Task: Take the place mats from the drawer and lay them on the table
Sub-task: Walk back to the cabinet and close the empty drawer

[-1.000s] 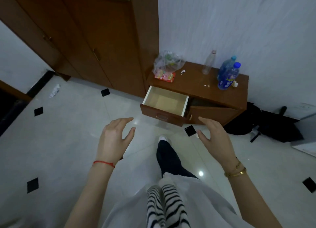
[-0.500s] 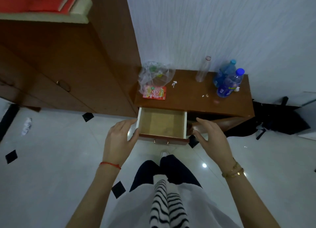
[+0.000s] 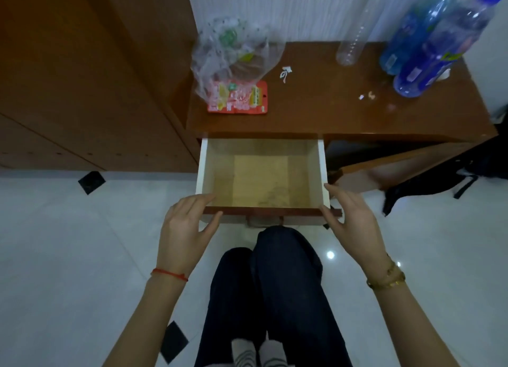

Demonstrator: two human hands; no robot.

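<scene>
The drawer [image 3: 322, 168] of a low brown cabinet [image 3: 330, 113] stands pulled out right in front of me. Its pale wooden bottom is bare; a yellowish square patch [image 3: 260, 181] shows on it, and I cannot tell whether that is a mat or a liner. My left hand [image 3: 184, 229] hovers at the drawer's front left corner with fingers spread, touching or nearly touching the front panel. My right hand [image 3: 351, 223] is held at the front right corner, fingers apart, holding nothing.
On the cabinet top lie a clear plastic bag [image 3: 233, 56], a red snack packet [image 3: 239, 98], an empty clear bottle [image 3: 354, 42] and two blue bottles [image 3: 428, 64]. A tall wooden wardrobe [image 3: 90, 78] stands to the left. A black bag [image 3: 450, 179] lies on the floor at right.
I have come closer and now look straight down into the drawer. Both hands have moved forward from mid-air to the drawer's front corners.
</scene>
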